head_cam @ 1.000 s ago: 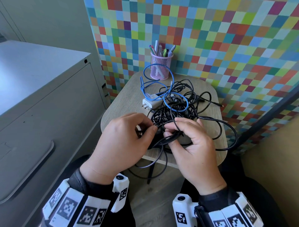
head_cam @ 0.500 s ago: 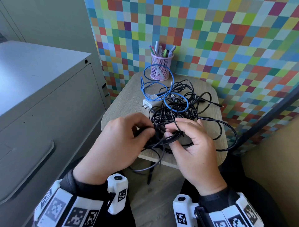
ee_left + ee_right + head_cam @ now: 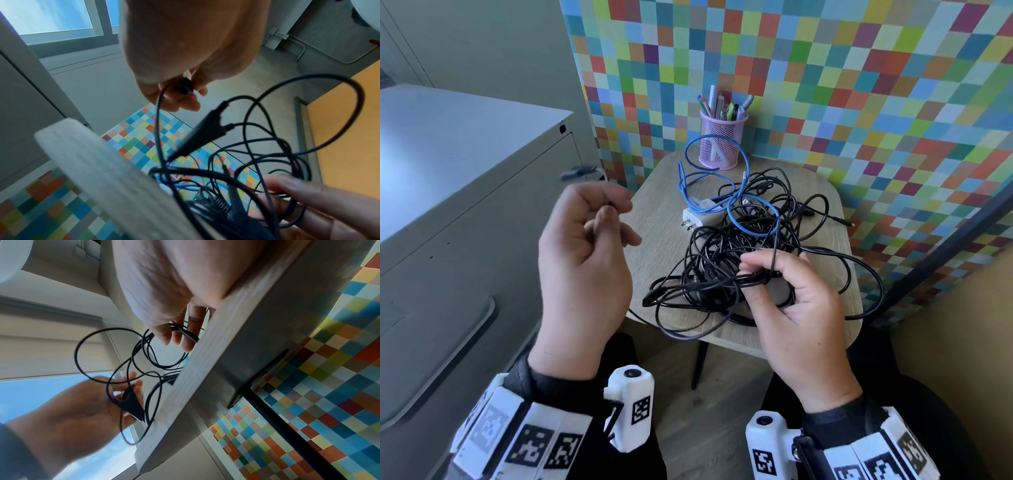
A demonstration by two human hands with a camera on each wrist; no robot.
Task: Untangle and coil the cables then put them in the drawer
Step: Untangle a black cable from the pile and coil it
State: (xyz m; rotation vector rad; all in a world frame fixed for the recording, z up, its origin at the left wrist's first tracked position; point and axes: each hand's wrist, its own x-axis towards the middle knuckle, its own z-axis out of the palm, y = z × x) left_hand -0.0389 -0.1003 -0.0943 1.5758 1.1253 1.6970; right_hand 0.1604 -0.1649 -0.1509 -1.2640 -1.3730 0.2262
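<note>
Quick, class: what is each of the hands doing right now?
Left hand: pinching a black cable end.
Right hand: gripping strands of the black cable tangle.

left hand (image 3: pixel 585 260): raised, fingers (image 3: pixel 604 219) curled, pinching a cable end (image 3: pixel 185 86) | right hand (image 3: pixel 801 308): lower, fingers gripping bunched black cables (image 3: pixel 722 284)

left hand (image 3: pixel 585 260) blurred, cabinet (image 3: pixel 448 205) cut off at left
</note>
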